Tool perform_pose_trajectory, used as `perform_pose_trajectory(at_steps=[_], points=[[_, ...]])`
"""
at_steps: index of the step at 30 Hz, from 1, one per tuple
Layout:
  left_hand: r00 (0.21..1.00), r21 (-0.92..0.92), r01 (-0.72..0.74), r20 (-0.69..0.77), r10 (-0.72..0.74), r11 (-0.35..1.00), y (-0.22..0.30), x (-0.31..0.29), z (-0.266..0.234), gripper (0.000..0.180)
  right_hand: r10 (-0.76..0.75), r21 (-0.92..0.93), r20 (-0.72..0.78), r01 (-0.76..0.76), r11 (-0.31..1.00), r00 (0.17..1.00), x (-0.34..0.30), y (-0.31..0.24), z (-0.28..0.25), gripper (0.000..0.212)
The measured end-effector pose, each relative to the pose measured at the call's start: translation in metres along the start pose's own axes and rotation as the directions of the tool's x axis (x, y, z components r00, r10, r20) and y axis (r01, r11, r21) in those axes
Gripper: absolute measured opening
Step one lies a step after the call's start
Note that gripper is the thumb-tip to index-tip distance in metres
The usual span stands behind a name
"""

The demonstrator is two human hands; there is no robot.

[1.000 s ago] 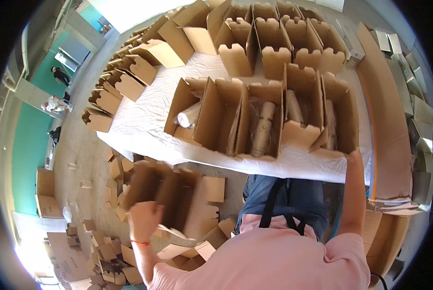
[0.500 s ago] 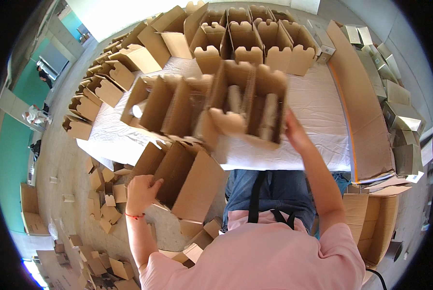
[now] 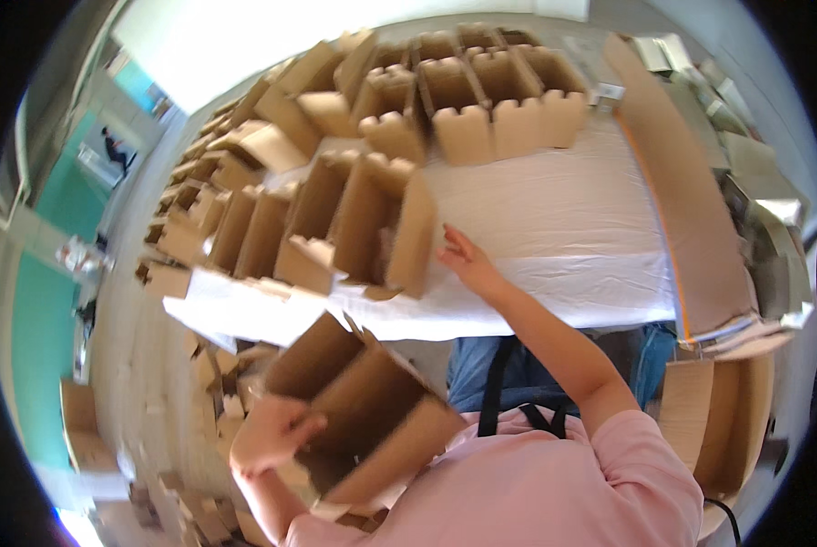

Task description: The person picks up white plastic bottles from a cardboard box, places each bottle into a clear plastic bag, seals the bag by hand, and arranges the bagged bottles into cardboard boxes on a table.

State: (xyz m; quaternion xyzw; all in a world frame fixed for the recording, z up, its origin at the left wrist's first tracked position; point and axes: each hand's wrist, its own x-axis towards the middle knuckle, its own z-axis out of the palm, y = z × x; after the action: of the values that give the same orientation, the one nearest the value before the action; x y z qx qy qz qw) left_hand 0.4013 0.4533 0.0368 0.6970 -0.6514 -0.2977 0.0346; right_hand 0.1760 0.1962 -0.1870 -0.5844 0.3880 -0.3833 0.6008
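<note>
My left hand [image 3: 276, 433], somewhat blurred, grips the near left edge of an open cardboard box [image 3: 399, 442] with a divider. The box is held tilted, below the table's front edge and close to my body. Over the table's white cover, my right hand [image 3: 464, 254] has its fingers apart and holds nothing. Just left of it, not touching, stands an upright divided cardboard box [image 3: 412, 232] with notched rims. Something pale shows low inside that box, too blurred to make out. More divided boxes [image 3: 264, 230] stand in line to its left.
Rows of open cardboard boxes [image 3: 518, 128] fill the table's far side. A long cardboard panel [image 3: 691, 191] borders the right, with grey boxes [image 3: 765, 164] beyond. A large carton [image 3: 732, 438] stands at lower right. Loose boxes [image 3: 190, 506] lie on the floor. Two people are far left.
The boxes by my right hand have moved left into line with the others, and that hand has come off them. The box in my left hand has come nearer my body and tilted.
</note>
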Motion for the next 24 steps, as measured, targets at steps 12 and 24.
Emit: perform_pose_trajectory(at_steps=[12,24], points=[[0.792,0.207,-0.465,-0.336,0.509,0.861,0.193,0.103,0.032,0.026,0.030,0.245,-0.483,0.102,0.964,0.875,-0.147,-0.036,-0.178,0.040],[0.752,0.357,-0.096,-0.586,0.303,0.929,0.213,0.254,0.064,0.024,-0.299,-0.205,-0.542,0.221,0.953,0.786,-0.236,-0.085,-0.212,0.036]])
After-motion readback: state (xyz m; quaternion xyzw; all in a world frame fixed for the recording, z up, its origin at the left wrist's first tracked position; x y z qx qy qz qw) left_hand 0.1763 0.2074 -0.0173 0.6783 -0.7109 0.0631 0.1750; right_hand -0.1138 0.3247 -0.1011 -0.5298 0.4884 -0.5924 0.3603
